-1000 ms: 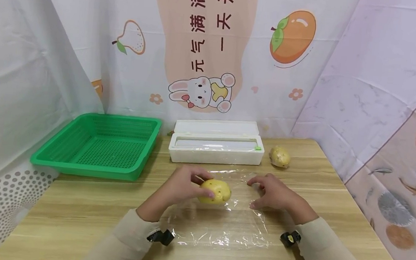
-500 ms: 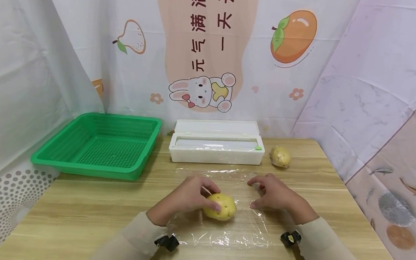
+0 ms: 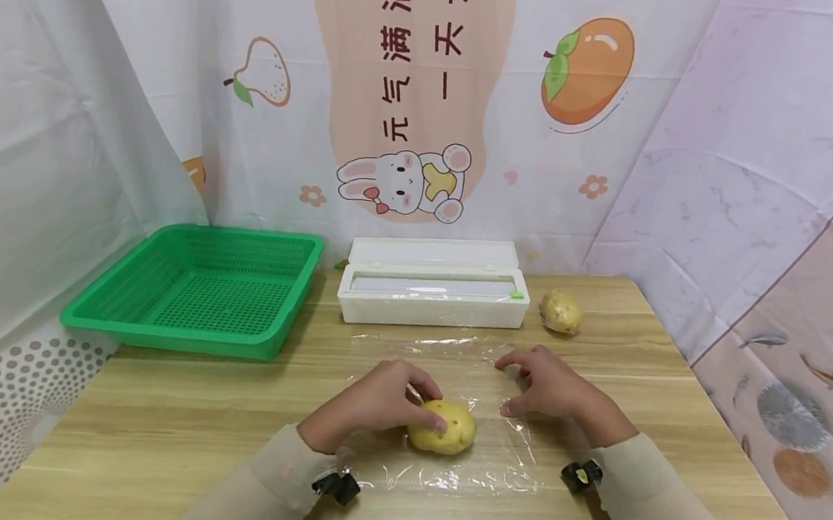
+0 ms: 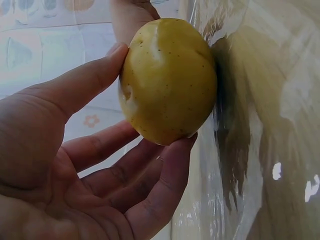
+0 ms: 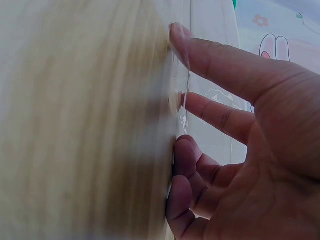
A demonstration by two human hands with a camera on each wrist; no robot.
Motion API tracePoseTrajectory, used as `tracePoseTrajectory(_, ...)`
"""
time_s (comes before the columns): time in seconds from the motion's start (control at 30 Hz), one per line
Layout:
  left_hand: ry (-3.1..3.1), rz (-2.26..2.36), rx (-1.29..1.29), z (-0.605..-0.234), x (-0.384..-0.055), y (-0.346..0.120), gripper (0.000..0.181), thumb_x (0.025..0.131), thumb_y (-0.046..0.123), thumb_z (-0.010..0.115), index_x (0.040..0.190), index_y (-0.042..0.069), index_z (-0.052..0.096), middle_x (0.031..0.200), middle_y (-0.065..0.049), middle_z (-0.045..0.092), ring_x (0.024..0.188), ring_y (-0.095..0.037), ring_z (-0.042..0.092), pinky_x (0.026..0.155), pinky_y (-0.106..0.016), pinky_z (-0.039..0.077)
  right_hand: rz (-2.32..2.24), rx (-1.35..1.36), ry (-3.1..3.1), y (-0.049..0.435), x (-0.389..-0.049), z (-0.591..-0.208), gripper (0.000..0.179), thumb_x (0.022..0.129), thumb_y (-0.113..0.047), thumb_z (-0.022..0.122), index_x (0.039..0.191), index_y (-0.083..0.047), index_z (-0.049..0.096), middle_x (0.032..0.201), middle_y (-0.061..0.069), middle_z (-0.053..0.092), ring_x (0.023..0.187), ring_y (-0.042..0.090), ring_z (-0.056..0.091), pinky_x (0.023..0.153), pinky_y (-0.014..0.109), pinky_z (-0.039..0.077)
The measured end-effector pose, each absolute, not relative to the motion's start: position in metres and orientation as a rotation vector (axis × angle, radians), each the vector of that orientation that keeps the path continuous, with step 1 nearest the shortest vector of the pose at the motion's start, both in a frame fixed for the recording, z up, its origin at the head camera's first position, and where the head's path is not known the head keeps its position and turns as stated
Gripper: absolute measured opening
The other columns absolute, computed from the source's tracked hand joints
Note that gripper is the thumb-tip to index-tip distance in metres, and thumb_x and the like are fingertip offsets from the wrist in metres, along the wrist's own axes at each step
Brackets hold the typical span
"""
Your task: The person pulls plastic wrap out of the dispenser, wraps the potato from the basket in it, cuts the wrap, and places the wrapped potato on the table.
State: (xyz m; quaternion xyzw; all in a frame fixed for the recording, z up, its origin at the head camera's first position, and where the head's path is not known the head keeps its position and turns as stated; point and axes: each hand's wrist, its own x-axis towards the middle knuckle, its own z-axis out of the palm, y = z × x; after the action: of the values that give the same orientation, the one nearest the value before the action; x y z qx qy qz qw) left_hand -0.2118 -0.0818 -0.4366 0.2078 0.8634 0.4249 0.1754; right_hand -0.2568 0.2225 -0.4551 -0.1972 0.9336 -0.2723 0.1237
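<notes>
Potato count: two, one bare potato (image 3: 443, 428) and one wrapped potato (image 3: 560, 311)
Other counts: one sheet of film (image 3: 455, 480), one white box (image 3: 432, 313), one green basket (image 3: 175, 344), two hands
Bare potato's look: plump, smooth, yellow, dotted with small dark specks and a few shallow eyes
Bare potato's place: over the film, right by its surface; from here I can't tell whether it rests there or sits just above
Left hand (image 3: 391, 402): thumb on one side, fingertips on the other, gripping the bare potato, spread about as wide as it
Right hand (image 3: 550, 390): fingers loosely bent, thumb well apart from the forefinger, tips touching the film's right side, nothing gripped
Box: behind the film, lid up
Wrapped potato: just right of the box
</notes>
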Motion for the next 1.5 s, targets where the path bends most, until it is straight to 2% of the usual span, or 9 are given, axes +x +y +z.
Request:
tracePoseTrajectory(0.2, 2.432, 1.204, 0.583, -0.438, -0.211, -0.082, 0.035, 0.079, 0.033, 0.091, 0.104, 0.013, 0.077, 0.097, 0.006, 0.076, 0.09, -0.013, 0.072, 0.073, -0.028, 0.059, -0.793, -0.577, 2.724, 0.223, -0.257, -0.456, 0.07, 0.071, -0.034, 0.097, 0.133, -0.021, 0.067, 0.109, 0.01, 0.056, 0.1, 0.023, 0.051, 0.08, 0.036, 0.045)
tracePoseTrajectory(0.47, 2.432, 1.219, 0.542, -0.44, -0.212, -0.085, 0.038, 0.082, 0.036, 0.089, 0.109, 0.012, 0.077, 0.103, 0.004, 0.075, 0.091, -0.013, 0.072, 0.074, -0.028, 0.06, -0.793, -0.578, 2.721, 0.222, -0.256, -0.456, 0.069, 0.071, -0.033, 0.096, 0.132, -0.02, 0.067, 0.109, 0.01, 0.056, 0.1, 0.022, 0.051, 0.079, 0.035, 0.044)
tracePoseTrajectory(0.77, 2.421, 1.269, 0.512, -0.444, -0.217, -0.086, 0.038, 0.083, 0.035, 0.088, 0.109, 0.01, 0.077, 0.102, 0.002, 0.076, 0.089, -0.014, 0.072, 0.072, -0.03, 0.06, -0.807, -0.589, 2.719, 0.223, -0.255, -0.453, 0.069, 0.071, -0.031, 0.097, 0.131, -0.019, 0.067, 0.109, 0.011, 0.056, 0.099, 0.023, 0.052, 0.079, 0.036, 0.045)
tracePoseTrajectory(0.97, 2.441, 1.227, 0.535, -0.444, -0.217, -0.086, 0.04, 0.084, 0.037, 0.087, 0.112, 0.011, 0.077, 0.105, 0.002, 0.076, 0.093, -0.014, 0.071, 0.077, -0.031, 0.06, -0.811, -0.598, 2.72, 0.223, -0.254, -0.453, 0.068, 0.071, -0.03, 0.096, 0.132, -0.018, 0.067, 0.109, 0.011, 0.056, 0.101, 0.024, 0.052, 0.08, 0.036, 0.045)
tracePoseTrajectory(1.23, 2.518, 1.134, 0.59, -0.434, -0.216, -0.095, 0.051, 0.089, 0.042, 0.08, 0.126, 0.008, 0.073, 0.111, 0.001, 0.074, 0.1, -0.016, 0.07, 0.086, -0.035, 0.058, -0.816, -0.623, 2.715, 0.223, -0.255, -0.451, 0.07, 0.073, -0.031, 0.095, 0.135, -0.017, 0.065, 0.112, 0.012, 0.057, 0.102, 0.023, 0.053, 0.082, 0.037, 0.046)
tracePoseTrajectory(1.3, 2.54, 1.122, 0.59, -0.434, -0.214, -0.1, 0.048, 0.09, 0.041, 0.08, 0.124, 0.007, 0.073, 0.108, 0.002, 0.073, 0.098, -0.015, 0.069, 0.085, -0.035, 0.058, -0.839, -0.632, 2.695, 0.225, -0.255, -0.451, 0.07, 0.075, -0.031, 0.094, 0.136, -0.017, 0.064, 0.115, 0.013, 0.058, 0.104, 0.025, 0.055, 0.084, 0.039, 0.048)
tracePoseTrajectory(1.5, 2.617, 1.035, 0.59, -0.435, -0.205, -0.122, 0.027, 0.091, 0.029, 0.081, 0.108, 0.009, 0.076, 0.093, 0.005, 0.071, 0.086, -0.013, 0.065, 0.07, -0.03, 0.056, -0.955, -0.693, 2.631, 0.237, -0.256, -0.453, 0.069, 0.081, -0.032, 0.09, 0.141, -0.014, 0.061, 0.118, 0.015, 0.064, 0.104, 0.026, 0.062, 0.091, 0.045, 0.052)
